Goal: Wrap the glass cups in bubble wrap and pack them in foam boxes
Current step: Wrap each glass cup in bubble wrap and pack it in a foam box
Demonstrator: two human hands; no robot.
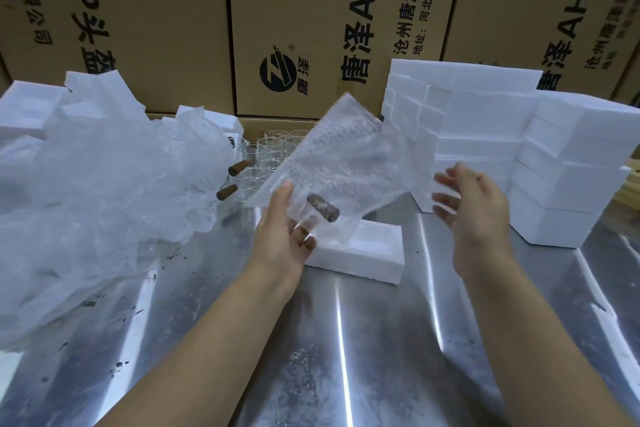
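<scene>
Glass cup in loose bubble wrap, held above the worktop
Left hand grips cup and sheet from below, fingers curled round them; right hand hovers at the sheet's right edge, fingers spread, gripping nothing. With one hand carrying it, the cup could slide out of the unrolled sheet and strike the metal or the open foam box beneath.

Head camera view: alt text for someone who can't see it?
A left hand holds a bubble wrap sheet over a brown-handled glass cup above a steel table, the right hand open beside it. An open foam box lies below; bare cups and stacked foam boxes stand behind.
</scene>
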